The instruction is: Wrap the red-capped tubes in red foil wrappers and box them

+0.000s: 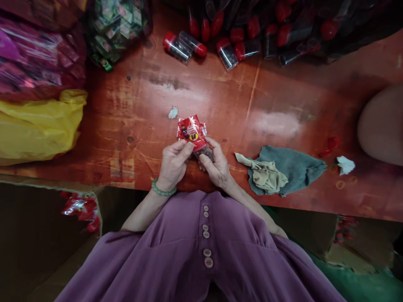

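My left hand [173,164] and right hand [215,165] each have a closed grip on one red packet [192,132], held just above the table [132,126]; thin film, light, crinkly, likely slippery; I judge pinching the sealed edges safest; cloth [283,170] lies right of my grip.

Packet [192,132] on table [132,126], cloth [283,170] right.
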### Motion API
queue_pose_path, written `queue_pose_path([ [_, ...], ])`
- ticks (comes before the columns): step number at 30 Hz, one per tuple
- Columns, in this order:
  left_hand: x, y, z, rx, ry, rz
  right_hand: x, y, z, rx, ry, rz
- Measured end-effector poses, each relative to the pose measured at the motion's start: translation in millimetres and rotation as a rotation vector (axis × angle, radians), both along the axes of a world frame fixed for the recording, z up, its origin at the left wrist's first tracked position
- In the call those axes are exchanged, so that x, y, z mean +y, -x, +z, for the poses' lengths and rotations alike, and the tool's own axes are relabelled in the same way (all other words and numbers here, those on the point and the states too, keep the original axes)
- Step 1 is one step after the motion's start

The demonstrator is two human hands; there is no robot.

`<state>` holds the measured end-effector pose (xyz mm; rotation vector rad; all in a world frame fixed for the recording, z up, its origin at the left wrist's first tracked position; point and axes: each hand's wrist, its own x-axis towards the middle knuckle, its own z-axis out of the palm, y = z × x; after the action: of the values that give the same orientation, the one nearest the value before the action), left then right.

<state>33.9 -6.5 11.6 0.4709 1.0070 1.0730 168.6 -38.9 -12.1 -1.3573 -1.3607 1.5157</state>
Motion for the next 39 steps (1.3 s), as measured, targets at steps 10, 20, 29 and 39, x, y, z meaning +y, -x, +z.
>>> queue_pose_path([
  [10,-3.8,-3.8,-5.5,-0.087,0.019,-0.027,2.4,1.2,-10.3,-0.125,-0.326,-0.120],
  [20,5.9,2.1,-8.8,0.045,-0.062,0.004,4.6,-2.6,7.7,-0.087,-0.298,-0.059],
  [29,0.2,-3.5,-1.5,-0.020,-0.016,-0.074,2.2,-7.7,13.2,0.274,0.100,-0.180],
  [39,4.6,-6.6,5.1,-0.056,-0.014,-0.118,4.9,-5.4,7.8,0.085,-0.090,-0.175],
])
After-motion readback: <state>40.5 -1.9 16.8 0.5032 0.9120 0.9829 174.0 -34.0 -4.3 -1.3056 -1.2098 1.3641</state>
